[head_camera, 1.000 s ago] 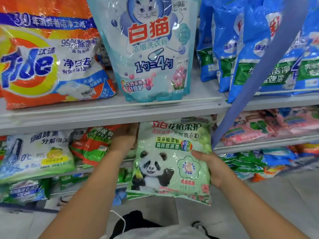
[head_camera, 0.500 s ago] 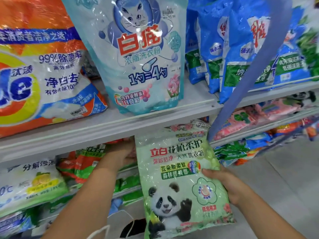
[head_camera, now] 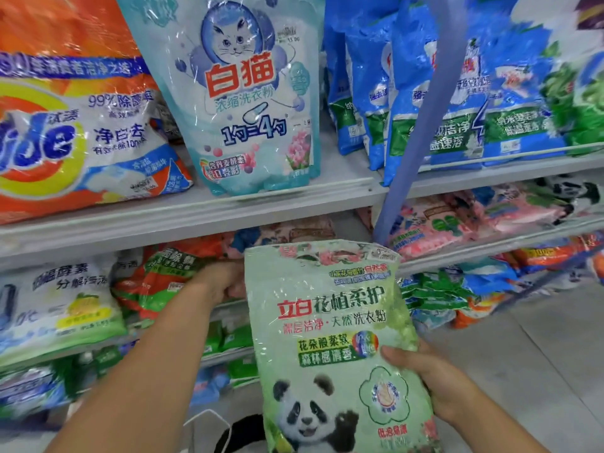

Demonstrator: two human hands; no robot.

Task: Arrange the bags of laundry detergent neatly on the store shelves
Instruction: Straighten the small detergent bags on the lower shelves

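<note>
Your right hand [head_camera: 434, 384] grips the panda bag [head_camera: 333, 348] w/ curled fingers; left hand [head_camera: 222, 282] reaches the shelf [head_camera: 183, 220] bags, grip unclear. Next: slot it in upright.

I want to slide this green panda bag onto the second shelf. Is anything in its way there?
Yes. The left hand sits at the shelf opening beside the green panda bag, touching a red-and-green bag. Pink bags lie behind the panda bag's top edge. The right hand grips its side.
</note>
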